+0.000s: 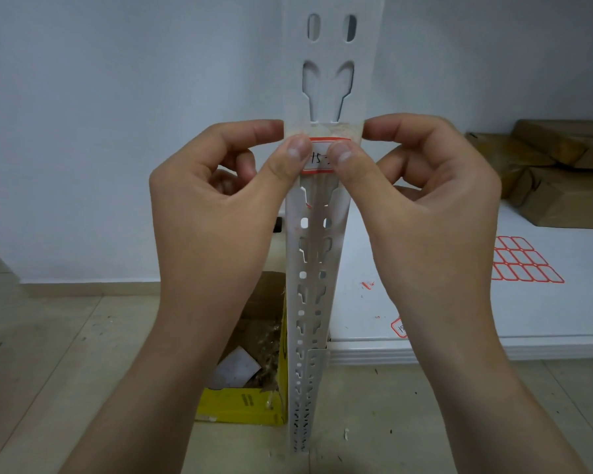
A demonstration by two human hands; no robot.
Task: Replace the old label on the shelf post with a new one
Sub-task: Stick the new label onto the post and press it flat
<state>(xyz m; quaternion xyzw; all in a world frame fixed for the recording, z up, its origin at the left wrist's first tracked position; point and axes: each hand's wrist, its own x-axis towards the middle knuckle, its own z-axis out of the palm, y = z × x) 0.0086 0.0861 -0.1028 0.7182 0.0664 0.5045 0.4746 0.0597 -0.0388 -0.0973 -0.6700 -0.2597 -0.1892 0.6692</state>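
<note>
The tall white perforated metal shelf post [317, 268] stands in the middle. Both the left hand [220, 186] and the right hand [425, 186] pinch it, thumbs pressing the small red-bordered white paper label [322, 155]. The new label seems almost fixed; only smoothing remains.

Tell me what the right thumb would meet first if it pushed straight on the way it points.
The red-bordered label on the shelf post; the right hand already has its thumb on it, beside the left hand thumb. Contact looks made, though depth is unclear.
</note>
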